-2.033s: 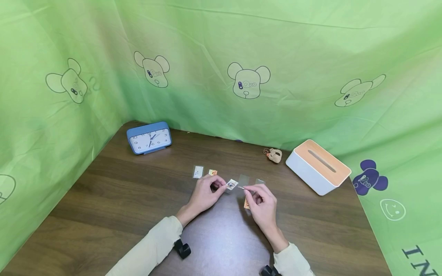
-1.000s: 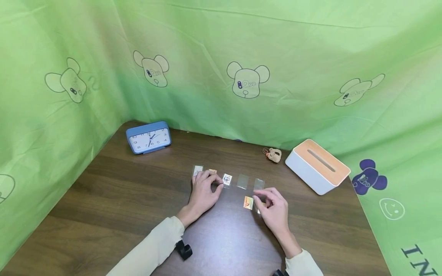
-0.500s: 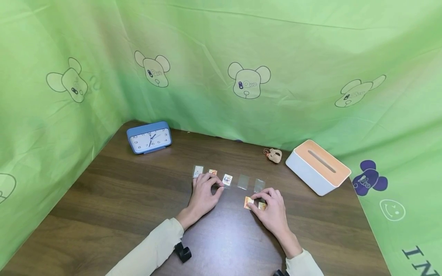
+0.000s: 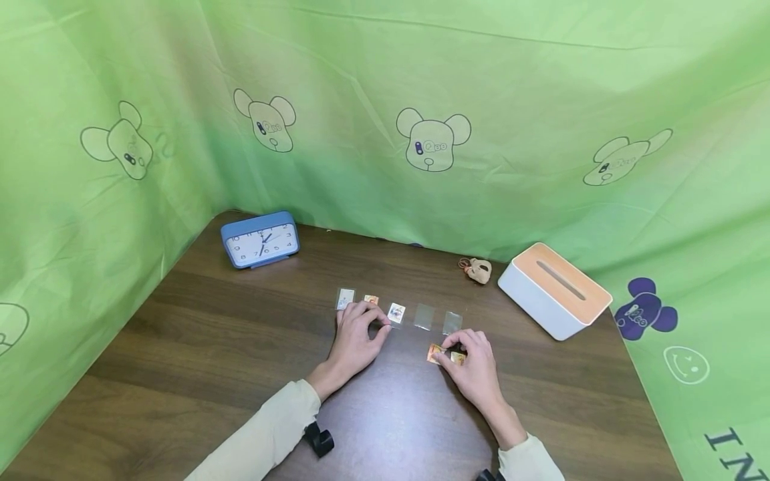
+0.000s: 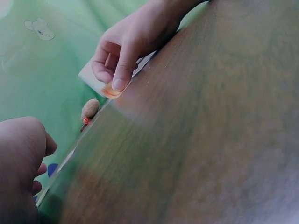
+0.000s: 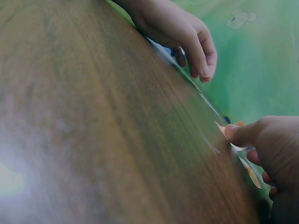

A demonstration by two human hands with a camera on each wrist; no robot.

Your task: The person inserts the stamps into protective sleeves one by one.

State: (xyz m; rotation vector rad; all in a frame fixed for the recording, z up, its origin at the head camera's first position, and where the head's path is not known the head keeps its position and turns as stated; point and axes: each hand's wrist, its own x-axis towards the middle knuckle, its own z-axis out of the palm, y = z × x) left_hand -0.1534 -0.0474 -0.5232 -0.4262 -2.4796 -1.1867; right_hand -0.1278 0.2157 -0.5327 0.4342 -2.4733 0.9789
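My right hand (image 4: 477, 369) pinches a small orange stamp-like paper (image 4: 433, 353) between thumb and fingers; its edge curls up in the right wrist view. A second yellowish stamp-like paper (image 4: 458, 358) lies partly behind that hand. Loosely bent, the fingers of my left hand (image 4: 356, 337) rest by the near edge of a clear sleeve with a white picture paper (image 4: 396, 312) in it. An orange paper (image 4: 371, 300) is partly covered by the left fingers. Beyond it lies a sleeve with a white paper (image 4: 345, 298). Two clear sleeves without pictures, one left (image 4: 424, 317) and one right (image 4: 452, 323), complete the row.
A blue clock (image 4: 261, 240) stands at the back left of the wooden table (image 4: 198, 361). Toward the back right are a small beige pouch-like trinket (image 4: 478, 270) and a white tissue box (image 4: 553, 292) with a wooden lid. Green printed cloth (image 4: 361, 167) hangs behind.
The left hand laid the white-pictured sleeve down in the row and stayed by it. My right hand moved away from it, then reached the orange paper and is now lifting its edge.
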